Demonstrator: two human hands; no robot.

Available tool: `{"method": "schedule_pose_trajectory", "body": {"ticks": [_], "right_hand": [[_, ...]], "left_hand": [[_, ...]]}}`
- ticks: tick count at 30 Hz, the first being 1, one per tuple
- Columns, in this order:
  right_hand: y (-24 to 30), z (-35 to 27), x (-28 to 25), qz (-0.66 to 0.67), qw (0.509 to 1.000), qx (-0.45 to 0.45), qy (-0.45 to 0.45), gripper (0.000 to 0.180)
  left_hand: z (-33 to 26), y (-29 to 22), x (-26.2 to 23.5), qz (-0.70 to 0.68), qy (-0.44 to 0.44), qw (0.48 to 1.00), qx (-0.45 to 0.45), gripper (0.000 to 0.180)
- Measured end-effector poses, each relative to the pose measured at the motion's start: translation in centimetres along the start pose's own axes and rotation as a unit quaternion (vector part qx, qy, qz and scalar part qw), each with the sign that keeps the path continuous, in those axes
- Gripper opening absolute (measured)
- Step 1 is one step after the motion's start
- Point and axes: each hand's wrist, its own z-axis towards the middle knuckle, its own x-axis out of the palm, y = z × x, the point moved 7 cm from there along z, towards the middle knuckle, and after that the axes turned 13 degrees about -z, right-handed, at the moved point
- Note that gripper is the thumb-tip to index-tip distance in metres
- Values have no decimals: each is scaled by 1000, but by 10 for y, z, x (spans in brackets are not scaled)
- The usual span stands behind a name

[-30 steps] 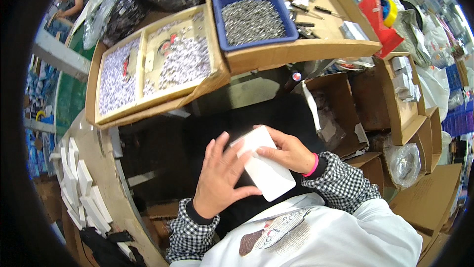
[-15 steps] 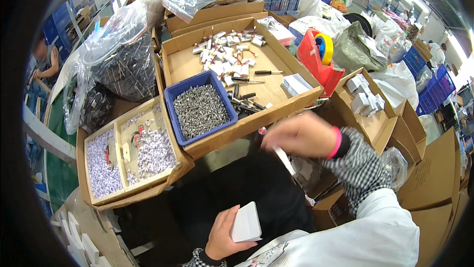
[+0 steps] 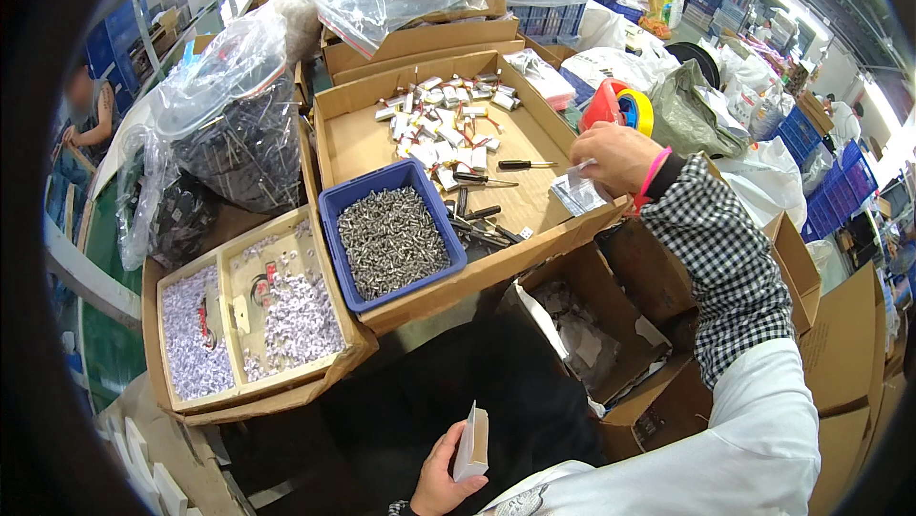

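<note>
My left hand [image 3: 441, 480] is closed round a small white box [image 3: 471, 447] low in the view, above my dark lap. The box is tilted so that a brownish side or inside faces right. My right hand [image 3: 620, 155] reaches over the right corner of a large shallow carton [image 3: 563, 234]. Its fingers are pinched on a thin, pale, see-through sheet or bag [image 3: 584, 175], just above a small stack of grey-white leaflets [image 3: 572, 199]. Whether the piece belongs to that stack I cannot tell.
Small silver battery packs with wires [image 3: 447, 129] and several screwdrivers [image 3: 525, 165] lie in the carton. A blue bin [image 3: 329, 220] holds metal screws. Left of it is a divided wooden tray [image 3: 226, 301] with small white parts. A red tape dispenser [image 3: 601, 105] stands behind my right hand; open boxes [image 3: 611, 258] lie below.
My right hand has moved up and away, from in front of the carton to the leaflets at its right corner. My left hand has turned the white box from its broad face onto its side.
</note>
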Motion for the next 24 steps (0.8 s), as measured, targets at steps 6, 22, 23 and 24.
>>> {"method": "schedule_pose_trajectory", "body": {"ticks": [6,22,23,24], "right_hand": [[0,-19,-49,141,984,-89,-59,19],[-36,130,-25,243,962,63,-111,35],[-32,147,-19,288,952,47,-97,36],[-30,162,-11,327,941,54,-73,36]], "left_hand": [[5,10,-5,-138,-2,990,3,80],[-1,11,-11,-176,-49,983,-4,75],[-2,9,-11,-179,-55,982,0,74],[-2,7,-12,-180,-61,982,3,73]]}}
